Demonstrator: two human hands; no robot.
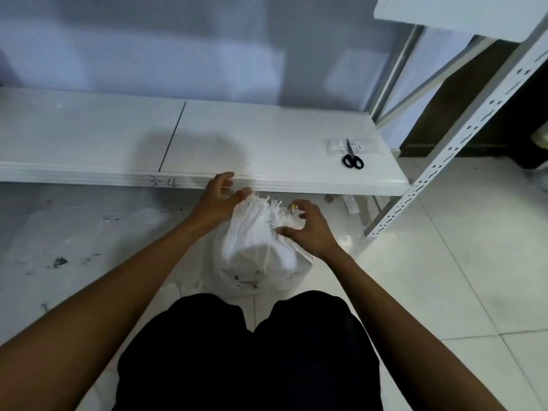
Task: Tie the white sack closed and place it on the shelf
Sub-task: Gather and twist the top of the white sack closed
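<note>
The white sack [255, 256] stands on the tiled floor in front of my knees, just below the front edge of the low white shelf [267, 137]. Its frayed mouth [262, 203] is bunched together at the top. My left hand [218, 197] grips the left side of the gathered mouth. My right hand [308, 229] presses on the right side of the neck, fingers curled, with a small yellowish piece [293, 207] at its fingertips. The sack's contents are hidden.
Black scissors [352, 157] lie on a small clear packet [345, 146] at the shelf's right end. A perforated white upright [462, 134] of the rack rises at the right. Small scraps lie on the floor under the shelf. My dark-clothed legs fill the bottom of the view.
</note>
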